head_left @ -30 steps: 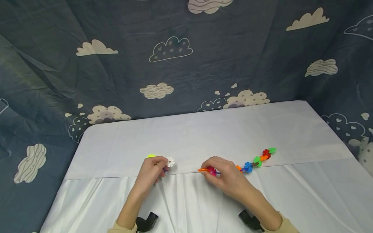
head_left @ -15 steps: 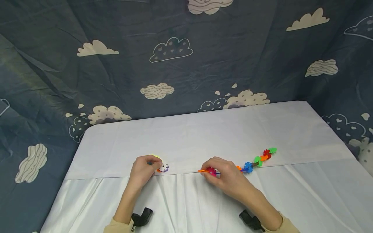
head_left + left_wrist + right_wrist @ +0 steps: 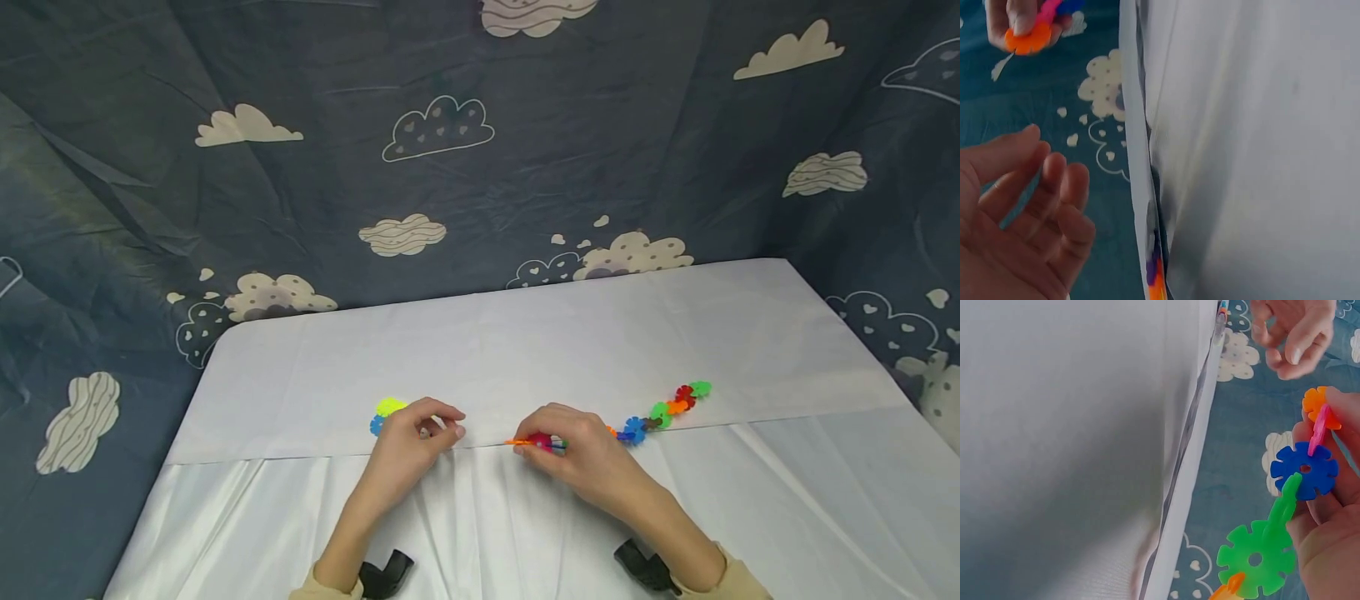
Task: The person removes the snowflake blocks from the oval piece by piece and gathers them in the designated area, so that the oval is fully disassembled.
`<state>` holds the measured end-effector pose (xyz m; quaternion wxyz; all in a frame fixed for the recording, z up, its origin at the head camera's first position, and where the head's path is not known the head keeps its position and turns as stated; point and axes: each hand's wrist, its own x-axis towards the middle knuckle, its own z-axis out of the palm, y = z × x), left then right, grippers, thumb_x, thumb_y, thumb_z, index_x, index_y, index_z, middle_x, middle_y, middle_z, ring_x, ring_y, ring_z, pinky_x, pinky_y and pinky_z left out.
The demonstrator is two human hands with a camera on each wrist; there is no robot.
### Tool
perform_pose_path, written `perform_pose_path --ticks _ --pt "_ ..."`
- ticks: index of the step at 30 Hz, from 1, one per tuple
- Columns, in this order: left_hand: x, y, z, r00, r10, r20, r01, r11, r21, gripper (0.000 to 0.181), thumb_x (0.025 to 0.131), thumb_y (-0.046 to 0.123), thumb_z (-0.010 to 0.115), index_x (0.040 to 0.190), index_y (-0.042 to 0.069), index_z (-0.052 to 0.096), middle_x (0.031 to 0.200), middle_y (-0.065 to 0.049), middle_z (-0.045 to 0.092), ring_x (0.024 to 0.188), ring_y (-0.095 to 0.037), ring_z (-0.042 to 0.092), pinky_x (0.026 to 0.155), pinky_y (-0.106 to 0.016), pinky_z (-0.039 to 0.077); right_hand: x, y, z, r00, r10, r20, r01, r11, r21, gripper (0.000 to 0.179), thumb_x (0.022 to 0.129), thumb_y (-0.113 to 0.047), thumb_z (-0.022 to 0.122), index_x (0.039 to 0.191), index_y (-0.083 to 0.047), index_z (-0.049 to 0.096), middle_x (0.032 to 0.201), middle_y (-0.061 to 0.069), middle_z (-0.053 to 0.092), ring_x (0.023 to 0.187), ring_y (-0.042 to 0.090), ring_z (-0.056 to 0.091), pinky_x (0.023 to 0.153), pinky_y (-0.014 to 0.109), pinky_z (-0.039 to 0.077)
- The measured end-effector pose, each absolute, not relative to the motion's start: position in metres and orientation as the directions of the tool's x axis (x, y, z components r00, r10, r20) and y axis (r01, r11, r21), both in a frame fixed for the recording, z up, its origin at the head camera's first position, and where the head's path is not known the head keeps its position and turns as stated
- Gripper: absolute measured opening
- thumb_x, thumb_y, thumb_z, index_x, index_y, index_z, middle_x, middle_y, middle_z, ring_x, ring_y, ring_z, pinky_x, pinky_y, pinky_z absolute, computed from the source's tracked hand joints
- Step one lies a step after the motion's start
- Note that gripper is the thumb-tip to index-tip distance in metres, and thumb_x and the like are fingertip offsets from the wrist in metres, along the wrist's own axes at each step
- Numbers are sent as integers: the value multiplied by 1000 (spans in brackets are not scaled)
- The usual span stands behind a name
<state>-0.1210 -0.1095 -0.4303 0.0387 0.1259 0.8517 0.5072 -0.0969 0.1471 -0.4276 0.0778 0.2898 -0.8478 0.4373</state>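
Head view gave me the dark cloud-print backdrop (image 3: 480, 192) first, rising behind the chain, then the white table (image 3: 480, 358) under it. The chain (image 3: 634, 431) of slotted discs ran out past my right hand (image 3: 592, 454) to its far green end. That hand pinched the other end, my thumb against the orange disc (image 3: 1315, 403). My left hand (image 3: 408, 450) hung near the chain's orange end, apart from it, its fingers loosely bent and holding nothing I could make out. Farther left of the chain lay a yellow disc (image 3: 391, 406) and a blue disc (image 3: 377, 425), partly hidden by that hand. I judged the string very light, its discs thin, stiff, slightly slick plastic, hard to break but apt to swivel or pop loose at the joints; best held by the end disc's flat faces, leaving its rim slots free.
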Motion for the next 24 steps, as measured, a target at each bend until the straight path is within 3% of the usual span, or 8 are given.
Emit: perform_pose_path --ticks 4,10,14,19,24 --pt "-113 -95 -429 -914 368 170 335 451 827 15 85 11 78 99 16 75 90 13 65 77 -8 58 63 -28 49 -98 147 -428 -811 -432 395 -569 424 -705 22 80 -5 82 94 -20 73 93 -18 66 86 3 61 76 27 54" --pt "-105 -80 -431 -831 454 323 515 405 756 16 85 10 78 95 20 74 90 18 63 77 -5 56 59 -23 45 -97 147 -429 -796 -451 403 -579 374 -724 24 80 -4 81 95 -21 72 94 -16 66 85 4 62 73 27 54" --pt "-102 -75 -433 -799 466 379 572 398 717 16 84 6 78 92 19 73 90 16 63 76 -5 55 59 -21 45 -98 147 -430 -790 -464 402 -580 348 -737 25 80 -3 81 95 -21 72 94 -14 67 84 5 63 73 26 54" --pt "-99 -70 -435 -774 464 431 615 392 684 15 83 4 78 88 16 72 88 14 64 74 -5 55 58 -19 44 -97 145 -430 -791 -476 384 -570 343 -747 17 83 -14 80 96 -22 72 94 -14 67 83 5 62 72 26 53" --pt "-99 -73 -433 -762 467 449 632 381 675 19 80 0 80 82 15 69 87 14 63 75 -4 56 60 -26 49 -96 147 -428 -818 -484 309 -518 390 -761 22 83 -14 80 102 -20 70 98 -14 67 87 6 62 78 28 54"
